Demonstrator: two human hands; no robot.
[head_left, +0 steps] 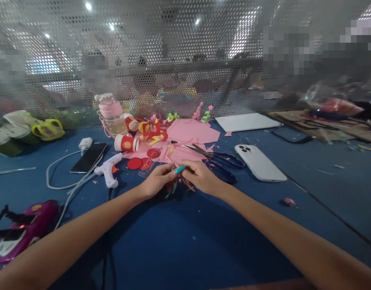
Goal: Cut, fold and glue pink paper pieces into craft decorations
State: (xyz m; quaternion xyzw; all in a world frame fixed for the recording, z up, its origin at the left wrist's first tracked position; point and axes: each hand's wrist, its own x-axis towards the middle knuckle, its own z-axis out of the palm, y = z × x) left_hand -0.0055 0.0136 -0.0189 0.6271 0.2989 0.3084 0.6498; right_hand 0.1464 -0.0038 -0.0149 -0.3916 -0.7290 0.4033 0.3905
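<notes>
Precision probably explains left hand (157, 180) and right hand (205, 177) pinched together mid-frame on small pale-pink scrap (176, 165), mostly hidden, material unclear; blue-handled metal scissors (206, 153) lie just right of centre, likely for quick reach.

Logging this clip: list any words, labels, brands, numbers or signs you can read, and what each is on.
None can be read with certainty.
Red-and-white cup lying on its side: gold round emblem, too small to read.
Purple power strip: yellowish round mark, too blurred to read.
Dark flat piece with pale lines beside the red discs: markings too small to make out.
White phone: no legible lettering on its back.
</notes>
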